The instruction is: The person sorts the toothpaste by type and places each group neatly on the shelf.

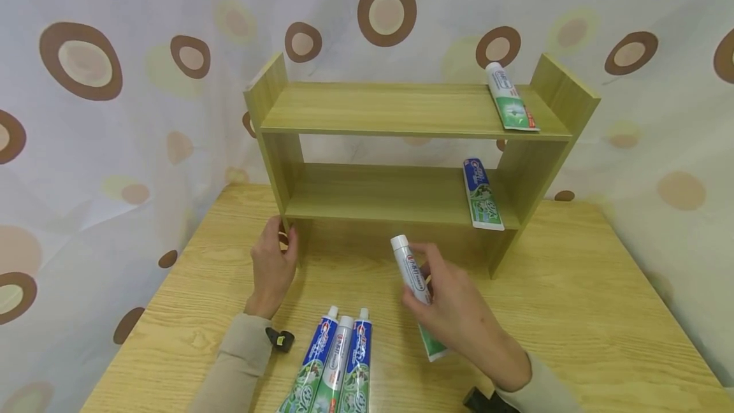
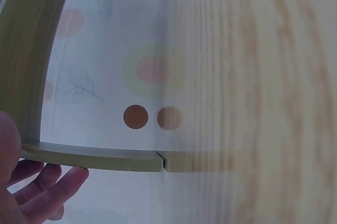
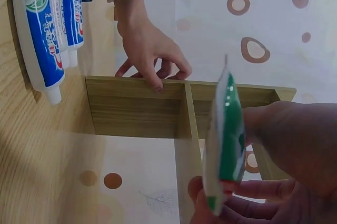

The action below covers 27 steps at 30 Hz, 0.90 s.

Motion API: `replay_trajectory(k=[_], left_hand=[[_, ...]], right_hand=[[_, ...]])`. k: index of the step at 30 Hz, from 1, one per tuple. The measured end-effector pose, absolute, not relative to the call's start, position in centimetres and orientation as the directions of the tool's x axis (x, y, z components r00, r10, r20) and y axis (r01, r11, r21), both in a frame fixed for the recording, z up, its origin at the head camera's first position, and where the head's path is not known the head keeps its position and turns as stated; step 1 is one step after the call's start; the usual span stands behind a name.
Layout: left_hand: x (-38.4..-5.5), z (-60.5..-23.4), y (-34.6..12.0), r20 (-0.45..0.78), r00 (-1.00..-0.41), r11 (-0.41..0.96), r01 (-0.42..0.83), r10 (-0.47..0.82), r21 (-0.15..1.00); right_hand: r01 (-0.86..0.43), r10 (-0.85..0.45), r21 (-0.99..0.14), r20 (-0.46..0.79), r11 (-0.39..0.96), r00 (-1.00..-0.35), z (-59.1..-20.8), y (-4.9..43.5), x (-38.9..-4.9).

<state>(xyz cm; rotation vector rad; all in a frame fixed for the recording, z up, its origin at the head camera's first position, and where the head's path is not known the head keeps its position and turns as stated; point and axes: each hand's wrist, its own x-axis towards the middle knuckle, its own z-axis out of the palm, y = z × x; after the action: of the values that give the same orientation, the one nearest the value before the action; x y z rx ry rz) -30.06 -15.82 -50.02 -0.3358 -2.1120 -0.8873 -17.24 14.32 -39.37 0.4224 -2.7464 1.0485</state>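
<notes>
My right hand [image 1: 461, 311] holds a white and green toothpaste tube [image 1: 408, 268] above the table in front of the shelf, its white cap tilted up and to the left. In the right wrist view that tube [image 3: 231, 134] shows edge-on between thumb and fingers. With my left hand [image 1: 272, 269] I grip the lower left side panel of the wooden two-tier shelf [image 1: 373, 107]. The right wrist view shows the left thumb on one face of the panel and the fingers around the other. A white and green toothpaste tube [image 1: 510, 101] lies on the top tier, a blue and green one [image 1: 482, 193] below it.
Near the front of the wooden table [image 1: 602, 311], three toothpaste tubes lie side by side: a blue one [image 1: 315, 359], a white one [image 1: 337, 355] and another blue one [image 1: 358, 355]. Behind the shelf hangs a pale cloth with circles [image 1: 143, 5].
</notes>
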Motion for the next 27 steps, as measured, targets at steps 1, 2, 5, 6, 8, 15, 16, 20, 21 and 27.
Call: replay_trajectory(k=[1,2,5,6,8,15,16,20,21,27], left_hand=[[-30.1,-50.0,-15.8,0.763,-0.644,0.719,0.502,-0.06,0.481],[-30.0,-50.0,-15.8,0.761,-0.645,0.719,0.501,-0.061,0.482],[-29.9,-50.0,-15.8,0.756,-0.652,0.721,0.494,-0.062,0.485],[-29.9,-50.0,-15.8,0.754,-0.654,0.722,0.492,-0.062,0.486],[-29.9,-49.9,-15.8,0.752,-0.656,0.723,0.491,-0.06,0.487],[-30.0,-50.0,-15.8,0.768,-0.639,0.731,0.499,-0.054,0.466],[-30.0,-50.0,-15.9,0.77,-0.636,0.731,0.5,-0.054,0.464],[-30.1,-50.1,-15.9,0.772,-0.633,0.727,0.504,-0.055,0.465],[-30.1,-50.2,-15.9,0.771,-0.634,0.726,0.504,-0.055,0.467],[-30.1,-50.2,-15.9,0.774,-0.631,0.722,0.511,-0.053,0.466]], right_hand=[[-0.322,-0.201,-0.623,0.259,0.713,-0.945,-39.3,14.4,-17.2],[-0.322,-0.201,-0.623,0.259,0.713,-0.945,-39.2,14.4,-17.2],[-0.321,-0.197,-0.623,0.262,0.713,-0.945,-39.0,14.5,-17.3],[-0.32,-0.195,-0.626,0.261,0.711,-0.945,-38.9,14.6,-17.3],[-0.314,-0.19,-0.629,0.258,0.711,-0.947,-38.7,14.6,-17.3],[-0.338,-0.184,-0.614,0.301,0.713,-0.936,-37.8,15.0,-17.3],[-0.345,-0.186,-0.61,0.31,0.713,-0.932,-37.7,15.0,-17.3],[-0.365,-0.191,-0.593,0.336,0.718,-0.922,-37.0,15.4,-17.4],[-0.364,-0.189,-0.589,0.338,0.722,-0.922,-36.8,15.5,-17.4],[-0.343,-0.163,-0.569,0.344,0.748,-0.925,-35.8,16.0,-17.6]])
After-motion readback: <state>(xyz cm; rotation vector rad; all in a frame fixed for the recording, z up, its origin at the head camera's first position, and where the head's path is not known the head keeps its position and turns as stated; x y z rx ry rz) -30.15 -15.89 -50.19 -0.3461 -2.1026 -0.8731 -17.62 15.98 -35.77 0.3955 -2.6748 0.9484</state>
